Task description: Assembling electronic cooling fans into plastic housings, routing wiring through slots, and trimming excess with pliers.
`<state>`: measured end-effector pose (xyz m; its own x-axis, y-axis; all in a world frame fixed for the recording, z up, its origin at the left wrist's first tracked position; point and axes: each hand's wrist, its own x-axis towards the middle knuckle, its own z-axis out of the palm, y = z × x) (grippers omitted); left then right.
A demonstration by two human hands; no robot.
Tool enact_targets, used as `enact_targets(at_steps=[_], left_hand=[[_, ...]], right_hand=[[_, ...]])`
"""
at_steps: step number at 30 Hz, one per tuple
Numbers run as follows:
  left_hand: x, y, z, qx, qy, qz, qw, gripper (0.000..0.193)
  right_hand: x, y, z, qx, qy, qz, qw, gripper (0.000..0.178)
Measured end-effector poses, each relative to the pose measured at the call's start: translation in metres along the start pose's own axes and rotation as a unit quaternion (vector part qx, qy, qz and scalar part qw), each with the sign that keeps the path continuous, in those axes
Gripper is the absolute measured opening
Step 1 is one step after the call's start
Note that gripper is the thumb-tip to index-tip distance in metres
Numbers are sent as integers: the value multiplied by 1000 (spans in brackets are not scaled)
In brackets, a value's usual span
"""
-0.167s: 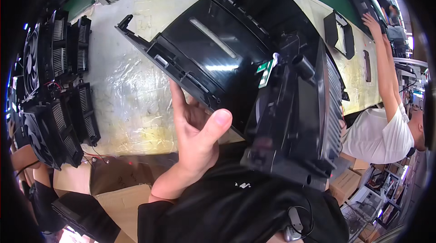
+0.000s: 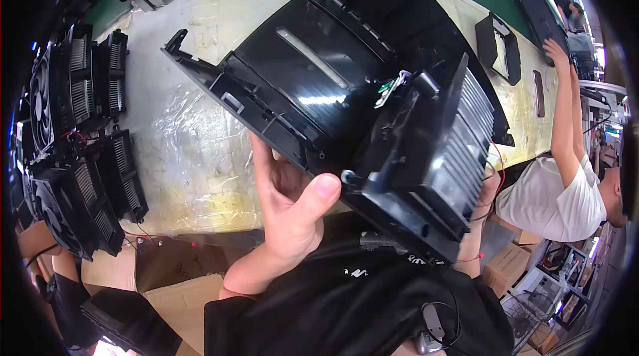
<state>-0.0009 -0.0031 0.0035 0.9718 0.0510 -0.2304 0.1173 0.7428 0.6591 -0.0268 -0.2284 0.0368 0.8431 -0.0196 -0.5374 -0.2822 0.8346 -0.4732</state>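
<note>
A large black glossy plastic housing (image 2: pixel 293 70), with a pale slot across its inner face, is held tilted above the table. My left hand (image 2: pixel 289 203) supports its near left edge, fingers behind the shell and thumb sticking up in front. On the right, my right hand (image 2: pixel 489 189) grips a black finned unit (image 2: pixel 459 143) from its outer side; most of those fingers are hidden behind it. This unit leans over the housing's right part, and thin red wires hang by it. A small green circuit board (image 2: pixel 385 92) with a white connector shows between the two.
Black fan units (image 2: pixel 83 203) with finned sides stand at the table's left end. Further right on the plastic-covered table (image 2: pixel 180 123) are a black frame (image 2: pixel 499 50) and a dark strip (image 2: pixel 538 93). A co-worker (image 2: pixel 552 189) reaches across there. Cardboard boxes (image 2: pixel 183 303) sit below the near edge.
The finned unit has turned, so its ribbed face shows more and the green board less. More of my right hand has come into sight. My left hand keeps its hold.
</note>
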Motion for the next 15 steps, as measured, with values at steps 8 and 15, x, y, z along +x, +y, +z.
enact_targets(at_steps=[8,15], left_hand=[[-5,1,-4,-11,18,-33,999,88],[-4,-4,-7,29,54,-13,998,93]], right_hand=[[18,11,-36,106,-127,-12,986,71],[11,24,-35,-22,5,-98,995,55]])
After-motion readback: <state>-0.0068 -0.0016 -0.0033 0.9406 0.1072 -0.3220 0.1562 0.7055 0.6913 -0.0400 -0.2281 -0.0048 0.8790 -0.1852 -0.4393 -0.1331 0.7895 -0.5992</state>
